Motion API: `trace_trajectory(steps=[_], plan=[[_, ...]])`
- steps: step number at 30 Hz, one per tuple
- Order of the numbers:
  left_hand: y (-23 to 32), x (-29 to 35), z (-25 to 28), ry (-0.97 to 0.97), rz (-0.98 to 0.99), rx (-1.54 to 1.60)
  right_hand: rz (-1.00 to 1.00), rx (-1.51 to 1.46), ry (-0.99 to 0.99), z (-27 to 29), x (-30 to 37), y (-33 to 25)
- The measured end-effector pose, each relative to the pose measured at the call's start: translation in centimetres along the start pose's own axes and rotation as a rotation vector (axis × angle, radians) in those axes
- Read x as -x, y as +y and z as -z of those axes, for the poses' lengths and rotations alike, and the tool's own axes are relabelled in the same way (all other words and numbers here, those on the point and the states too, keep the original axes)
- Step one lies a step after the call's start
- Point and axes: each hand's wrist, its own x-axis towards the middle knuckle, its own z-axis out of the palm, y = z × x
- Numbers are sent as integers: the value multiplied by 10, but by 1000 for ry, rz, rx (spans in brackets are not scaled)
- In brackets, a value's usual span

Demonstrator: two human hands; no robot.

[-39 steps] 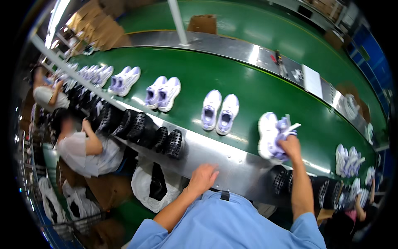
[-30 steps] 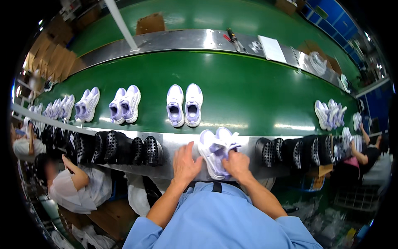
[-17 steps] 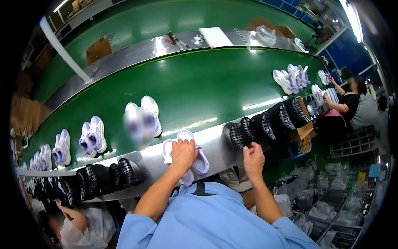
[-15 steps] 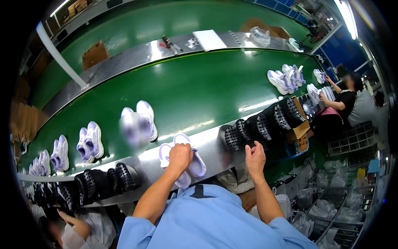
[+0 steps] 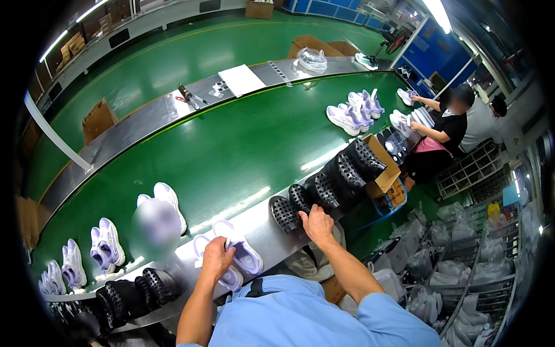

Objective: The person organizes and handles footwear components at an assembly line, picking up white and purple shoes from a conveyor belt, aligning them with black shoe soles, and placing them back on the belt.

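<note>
A pair of white and lavender sneakers (image 5: 250, 258) stands on the metal ledge in front of me. My left hand (image 5: 216, 258) is closed on the upper of the left sneaker; the fingertips are partly hidden. My right hand (image 5: 318, 226) is at the front edge of a row of black, knobbly shoe-shaped forms (image 5: 284, 214). Its thumb and fingers are apart, close to or touching a black form (image 5: 299, 198), with nothing held. I cannot tell how firm that contact is.
More sneakers (image 5: 107, 245) line the green conveyor belt (image 5: 231, 150) at left and far right. Black forms (image 5: 118, 301) also sit on the left ledge. A person (image 5: 442, 127) works at far right. Racks with plastic-wrapped items (image 5: 457, 274) stand to my right. Tools (image 5: 188, 95) lie across the belt.
The view has swung right, so the scene sits further left. My right hand has moved from in front of the black forms to their edge. My left hand stays on the sneakers.
</note>
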Motion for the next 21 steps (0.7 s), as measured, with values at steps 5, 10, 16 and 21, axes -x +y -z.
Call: trace_trajectory(steps=[5, 10, 16, 21], plan=[[-13, -11, -3, -6, 52, 33, 47, 129, 108, 13, 7, -7], [-23, -20, -8, -46, 100, 19, 223, -102, 285, 92, 51, -17], [-12, -25, 3, -130, 131, -2, 290, -412, -627, 99, 109, -64], [-4, -23, -4, -164, -55, -9, 368, -343, -671, 58, 104, -93]])
